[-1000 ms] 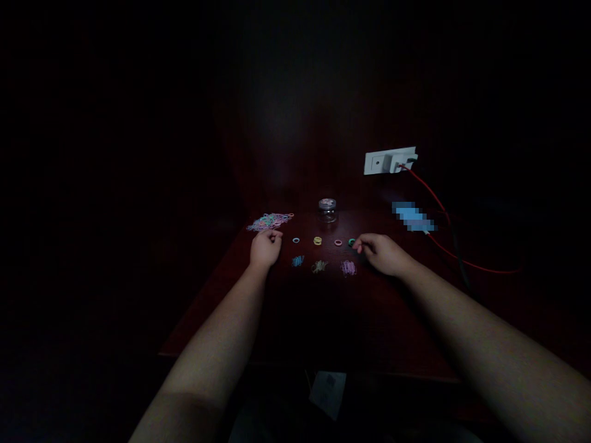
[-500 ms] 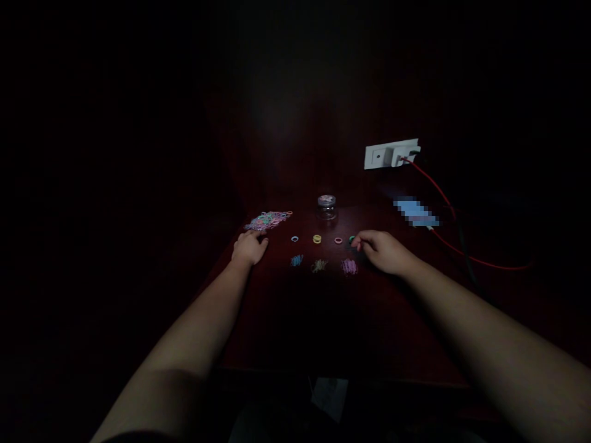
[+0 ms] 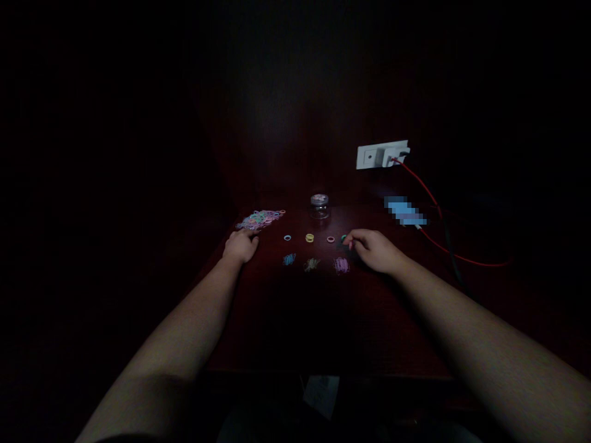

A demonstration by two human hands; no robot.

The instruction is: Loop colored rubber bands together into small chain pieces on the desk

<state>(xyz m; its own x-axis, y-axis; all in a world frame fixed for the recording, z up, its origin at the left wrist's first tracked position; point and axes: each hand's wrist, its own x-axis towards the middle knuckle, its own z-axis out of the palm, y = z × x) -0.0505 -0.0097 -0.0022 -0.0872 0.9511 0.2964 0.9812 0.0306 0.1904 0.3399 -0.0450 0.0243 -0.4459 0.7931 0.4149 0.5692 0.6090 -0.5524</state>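
My left hand [image 3: 241, 246] lies palm down with its fingers stretched out, at the near edge of a mixed pile of small coloured elastic bands [image 3: 261, 219]. My right hand [image 3: 372, 251] has its fingers pinched at a small green hair tie [image 3: 343, 237], which they partly hide. In line with it to the left lie a pink hair tie [image 3: 330, 239], yellow hair ties [image 3: 309, 238] and a pale blue hair tie [image 3: 287, 237]. Nearer me are small heaps of blue bands [image 3: 289, 259], yellowish bands [image 3: 311, 264] and purple bands [image 3: 341, 265].
A clear lidded jar [image 3: 319, 208] stands at the back of the dark red table [image 3: 277, 320]. Back right lies a blurred-out phone [image 3: 405, 211], its red cable [image 3: 427, 189] running to a wall socket [image 3: 369, 157]. Below the near edge is a pale paper-like piece [image 3: 322, 395].
The whole view has shifted slightly, so everything sits a little further left. Both hands keep nearly the same place beside the pile and the green hair tie.
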